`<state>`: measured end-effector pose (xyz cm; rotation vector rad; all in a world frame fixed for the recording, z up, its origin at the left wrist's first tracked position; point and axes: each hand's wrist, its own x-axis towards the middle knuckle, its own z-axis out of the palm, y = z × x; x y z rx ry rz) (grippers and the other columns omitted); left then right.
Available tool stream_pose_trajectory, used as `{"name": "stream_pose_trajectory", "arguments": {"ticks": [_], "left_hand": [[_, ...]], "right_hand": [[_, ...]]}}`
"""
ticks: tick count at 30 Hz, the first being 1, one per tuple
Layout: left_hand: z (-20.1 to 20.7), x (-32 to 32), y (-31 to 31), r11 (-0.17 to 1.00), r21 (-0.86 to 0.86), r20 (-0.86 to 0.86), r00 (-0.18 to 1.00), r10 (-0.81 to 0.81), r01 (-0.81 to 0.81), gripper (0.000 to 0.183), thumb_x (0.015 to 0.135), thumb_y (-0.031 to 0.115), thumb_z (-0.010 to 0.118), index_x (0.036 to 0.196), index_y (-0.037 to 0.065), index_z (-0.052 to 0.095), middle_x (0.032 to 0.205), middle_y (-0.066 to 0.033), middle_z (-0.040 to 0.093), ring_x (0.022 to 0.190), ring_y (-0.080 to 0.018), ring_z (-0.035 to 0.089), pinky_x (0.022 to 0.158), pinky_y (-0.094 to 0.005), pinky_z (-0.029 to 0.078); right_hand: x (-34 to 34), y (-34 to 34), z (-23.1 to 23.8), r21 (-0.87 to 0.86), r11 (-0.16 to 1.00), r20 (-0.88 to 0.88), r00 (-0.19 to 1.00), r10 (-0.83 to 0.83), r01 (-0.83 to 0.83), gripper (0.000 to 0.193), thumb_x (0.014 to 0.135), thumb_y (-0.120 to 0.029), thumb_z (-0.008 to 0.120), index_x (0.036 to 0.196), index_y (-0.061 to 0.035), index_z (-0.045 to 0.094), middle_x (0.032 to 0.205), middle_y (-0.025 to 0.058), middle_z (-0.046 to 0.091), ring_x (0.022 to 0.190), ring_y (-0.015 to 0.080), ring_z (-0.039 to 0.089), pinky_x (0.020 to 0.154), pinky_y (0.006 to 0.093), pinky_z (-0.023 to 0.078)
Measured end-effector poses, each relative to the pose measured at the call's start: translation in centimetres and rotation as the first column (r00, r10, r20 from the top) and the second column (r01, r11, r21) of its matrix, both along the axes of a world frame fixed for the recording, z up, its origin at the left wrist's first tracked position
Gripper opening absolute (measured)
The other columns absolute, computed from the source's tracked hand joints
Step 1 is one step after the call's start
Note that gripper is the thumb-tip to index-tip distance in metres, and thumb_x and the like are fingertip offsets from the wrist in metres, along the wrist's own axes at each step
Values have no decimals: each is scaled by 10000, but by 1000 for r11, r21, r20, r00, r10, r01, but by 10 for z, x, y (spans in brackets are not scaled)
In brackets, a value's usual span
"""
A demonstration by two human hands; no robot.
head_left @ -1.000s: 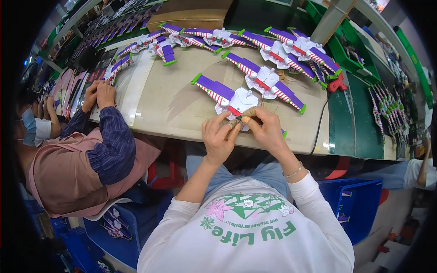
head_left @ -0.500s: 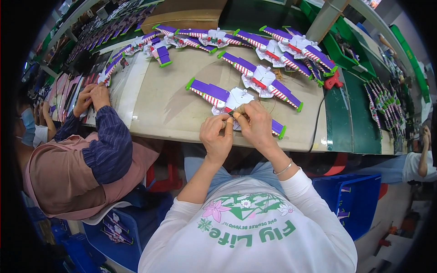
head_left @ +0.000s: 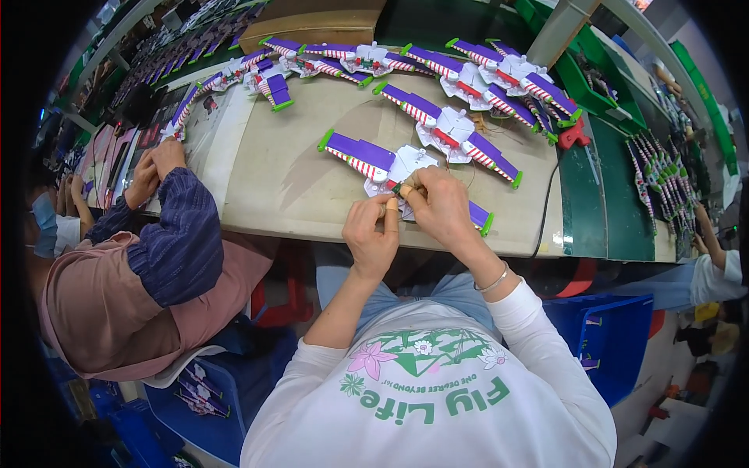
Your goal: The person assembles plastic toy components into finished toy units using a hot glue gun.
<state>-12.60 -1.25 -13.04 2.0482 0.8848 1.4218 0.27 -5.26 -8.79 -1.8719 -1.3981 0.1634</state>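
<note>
A toy wing assembly (head_left: 355, 154) lies near the table's front edge. It has purple panels, red-and-white striped edges, green tips and a white middle. My left hand (head_left: 370, 235) is closed, thumb and fingertips pinching at the middle part's near edge. From the right, my right hand (head_left: 442, 207) reaches over the same assembly and covers part of its right wing, fingers closed on the middle by a small dark green piece (head_left: 396, 188). Beige covers wrap some of my fingertips. What exactly lies between the fingertips is too small to make out. Just behind is another wing assembly (head_left: 453, 127).
Several more wing assemblies (head_left: 511, 72) stand along the back of the table (head_left: 281, 175). A red clamp-like object (head_left: 574, 134) with a black cable is at the right. A co-worker's hands (head_left: 154, 169) work at the left. Blue bins (head_left: 624, 331) flank my seat.
My right hand has shifted slightly up, and the assembly's right wing tip a little to the right. My left hand stays nearly in place. At far right, another person's arm has moved.
</note>
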Motion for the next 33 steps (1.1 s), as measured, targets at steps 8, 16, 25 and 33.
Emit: {"name": "stream_pose_trajectory", "arguments": {"ticks": [8,16,25,33], "left_hand": [[-5,-1,2,997,77,-19,1000,-6,8,99,771,-25,688,776,10,596,863,-92,673,718,-278,593,603,-370,461],[0,-11,8,970,165,-118,980,-158,176,98,749,-9,691,776,1,598,896,-99,681,771,-274,612,687,-376,466],[14,-33,24,943,-243,-94,962,-256,227,76,815,70,698,858,24,654,928,-113,671,837,-272,588,745,-358,466],[6,0,16,988,-122,10,996,-90,90,161,848,65,684,830,-49,572,1004,-111,543,825,-230,550,681,-325,455]], "right_hand": [[-9,-2,5,45,998,211,977,32,-42,102,785,-89,651,775,-12,584,756,143,563,734,339,574,624,446,446],[-15,6,19,-127,990,481,869,117,-63,146,655,-70,663,766,6,608,776,170,594,780,302,605,657,396,501],[-12,18,-11,-123,979,501,842,202,-162,131,658,-107,636,770,-39,627,769,144,625,775,291,624,679,393,515],[-10,-14,-4,126,989,240,970,48,-80,145,735,-99,675,832,-17,604,822,153,554,838,322,553,724,420,458]]}}
